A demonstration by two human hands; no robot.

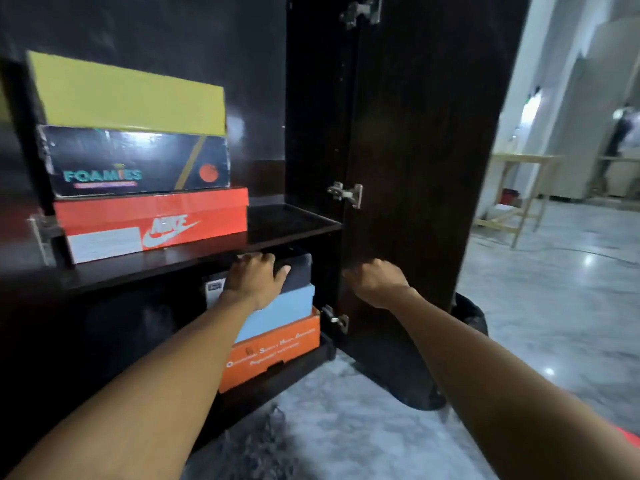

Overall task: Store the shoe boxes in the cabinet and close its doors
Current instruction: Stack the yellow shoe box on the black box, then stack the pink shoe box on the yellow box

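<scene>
On the upper shelf point(277, 233) of the dark cabinet point(311, 98), at my far left, I see three shoe boxes stacked: a yellow box point(128, 95) on top, a black Foamies box point(135, 161) under it, and a red Nike box point(156, 223) at the bottom, resting on the shelf board. Below that board, in the lower compartment, sits a second stack: a black box point(298, 271) on top, a light blue box point(280, 313) in the middle, and an orange box point(273, 348) at the bottom, its front end sticking out past the cabinet floor.

My left hand point(256, 278) rests on the front end of the black box, fingers curled over its top edge and thumb stretched along the front, so it grips that box. Just right of it, my right hand point(377, 282) is at the lower inside face of the open right door point(433, 133), fingers curled in; I cannot tell whether they grip the door or only touch it. The door stands swung out, its three metal hinges point(346, 194) showing along the cabinet's side panel.

Further right, the grey marble floor point(554, 306) runs back to a light wooden desk point(519, 188) by a white wall.
</scene>
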